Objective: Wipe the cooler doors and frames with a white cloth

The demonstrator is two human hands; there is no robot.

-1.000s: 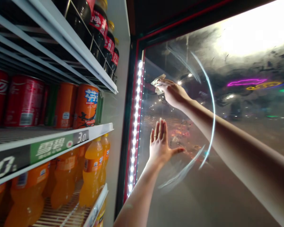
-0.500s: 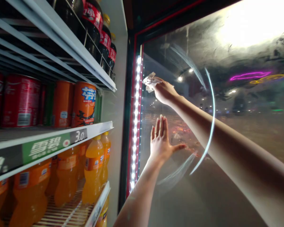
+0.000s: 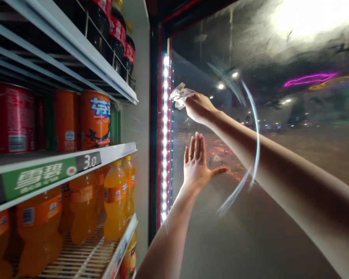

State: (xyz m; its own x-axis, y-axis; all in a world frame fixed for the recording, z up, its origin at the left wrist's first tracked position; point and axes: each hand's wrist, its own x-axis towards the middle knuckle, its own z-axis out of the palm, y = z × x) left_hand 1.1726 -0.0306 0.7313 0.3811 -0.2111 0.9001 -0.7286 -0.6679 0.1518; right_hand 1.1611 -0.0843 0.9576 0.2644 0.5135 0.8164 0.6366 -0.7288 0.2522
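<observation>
My right hand (image 3: 198, 105) reaches up to the far upper part of a glass door (image 3: 267, 232). Its fingers are closed on a crumpled pale wipe (image 3: 178, 95), which is at the glass beside the door's lit edge. Lower down, my left hand (image 3: 196, 164) lies flat on the same pane, fingers together and pointing up, thumb stretched out to the right. A ring shows on one finger. A vertical strip of white lights (image 3: 164, 143) runs just left of both hands. Part of the wipe is hidden behind the right fingers.
Left of the door stand drink shelves. Dark cola bottles (image 3: 117, 27) fill the upper one, red and orange cans (image 3: 95, 120) the middle one, and orange soda bottles (image 3: 114, 201) the lower one. A shelf edge (image 3: 122, 149) juts toward the door frame (image 3: 154, 116). Bright reflections cover the glass.
The view has shifted slightly, moving the shelves left and up in the picture. My right hand and the wipe appear a little farther left and higher. My left hand stays flat on the glass.
</observation>
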